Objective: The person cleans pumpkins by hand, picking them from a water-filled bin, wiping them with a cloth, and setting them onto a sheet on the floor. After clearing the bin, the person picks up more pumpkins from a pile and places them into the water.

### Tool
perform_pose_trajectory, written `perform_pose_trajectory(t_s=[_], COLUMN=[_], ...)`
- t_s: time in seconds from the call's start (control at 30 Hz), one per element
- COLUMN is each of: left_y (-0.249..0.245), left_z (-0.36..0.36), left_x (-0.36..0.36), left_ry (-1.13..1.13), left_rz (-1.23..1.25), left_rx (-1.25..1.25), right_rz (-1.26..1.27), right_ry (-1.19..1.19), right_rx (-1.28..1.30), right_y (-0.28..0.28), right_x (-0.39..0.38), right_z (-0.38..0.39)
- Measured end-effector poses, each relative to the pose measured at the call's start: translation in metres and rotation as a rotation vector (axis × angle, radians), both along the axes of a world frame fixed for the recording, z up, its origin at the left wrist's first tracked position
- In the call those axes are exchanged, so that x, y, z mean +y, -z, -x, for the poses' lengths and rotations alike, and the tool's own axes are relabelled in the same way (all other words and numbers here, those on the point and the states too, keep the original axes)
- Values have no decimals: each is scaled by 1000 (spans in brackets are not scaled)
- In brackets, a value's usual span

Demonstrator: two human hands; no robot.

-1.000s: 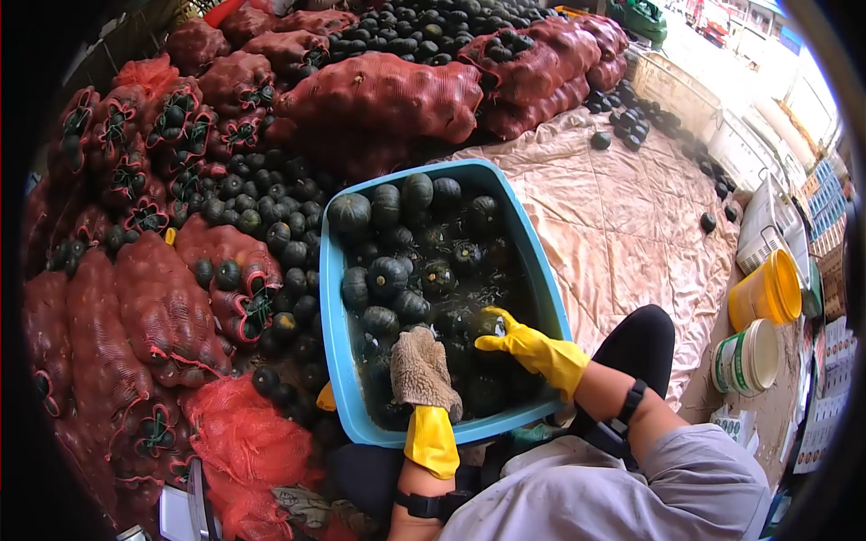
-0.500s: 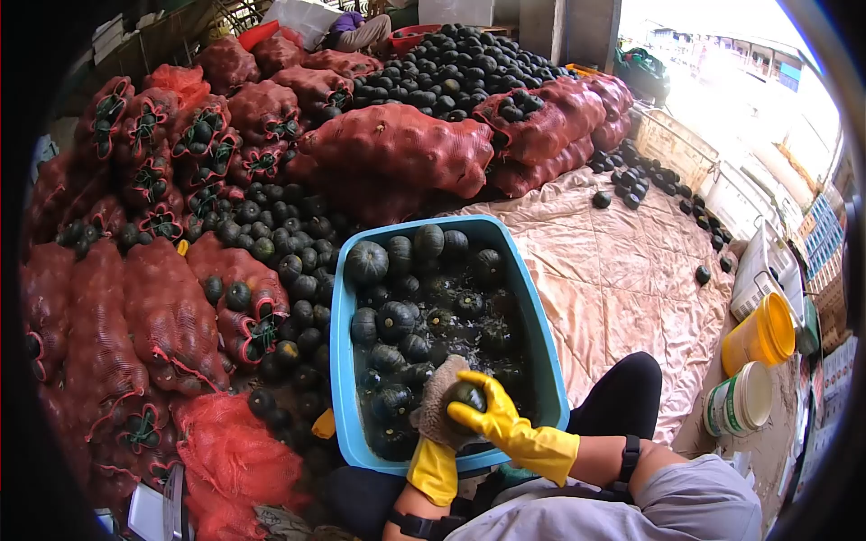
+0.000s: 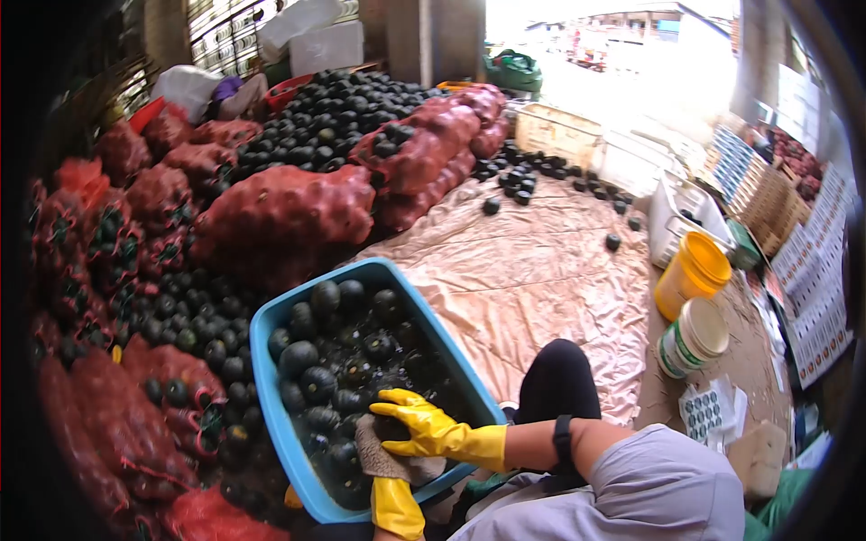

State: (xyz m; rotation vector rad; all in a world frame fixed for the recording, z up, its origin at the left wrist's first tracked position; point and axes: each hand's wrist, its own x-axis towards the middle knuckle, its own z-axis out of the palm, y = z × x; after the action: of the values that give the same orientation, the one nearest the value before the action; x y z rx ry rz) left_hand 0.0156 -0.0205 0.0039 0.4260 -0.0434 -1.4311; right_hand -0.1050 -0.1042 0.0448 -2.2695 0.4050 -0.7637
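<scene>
A blue tub (image 3: 269, 397) of dark water holds several dark green squashes (image 3: 317, 383), some partly under the surface. Over its near end, my right hand (image 3: 419, 424) in a yellow rubber glove curls its fingers round a squash (image 3: 388, 427) that is mostly hidden. My left hand (image 3: 395, 507), also yellow-gloved, is under a rough brown cloth (image 3: 374, 455) pressed against that squash's left side. The cloth covers its fingers.
Red mesh sacks (image 3: 284, 216) of squashes and loose piles (image 3: 334, 117) stand left and behind. A pinkish sheet (image 3: 505, 270) covers the floor to the right. A yellow bucket (image 3: 690, 275), a white bucket (image 3: 693, 338) and a white crate (image 3: 686, 216) line the right side.
My view has turned to the right, so the tub and sacks sit further left in it. My right hand has shifted over the squash, hiding more of it.
</scene>
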Motion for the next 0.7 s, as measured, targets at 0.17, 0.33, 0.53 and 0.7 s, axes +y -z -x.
perform_pose_trajectory(t_s=[0.17, 0.33, 0.53, 0.7], left_y=[58, -12, -85, 47], left_z=[-11, 20, 22, -7], left_x=[-3, 1, 30, 8], left_ry=[-133, -20, -147, -412], left_rz=[-35, -28, -211, -187], left_rx=[-778, -1442, -1829, -1137], right_rz=[-265, -172, -406, 47], right_ry=[78, 303, -351, 27], right_rx=[44, -10, 271, 235], right_y=[9, 17, -50, -50], right_x=[44, -13, -19, 33], right_z=[15, -5, 7, -7])
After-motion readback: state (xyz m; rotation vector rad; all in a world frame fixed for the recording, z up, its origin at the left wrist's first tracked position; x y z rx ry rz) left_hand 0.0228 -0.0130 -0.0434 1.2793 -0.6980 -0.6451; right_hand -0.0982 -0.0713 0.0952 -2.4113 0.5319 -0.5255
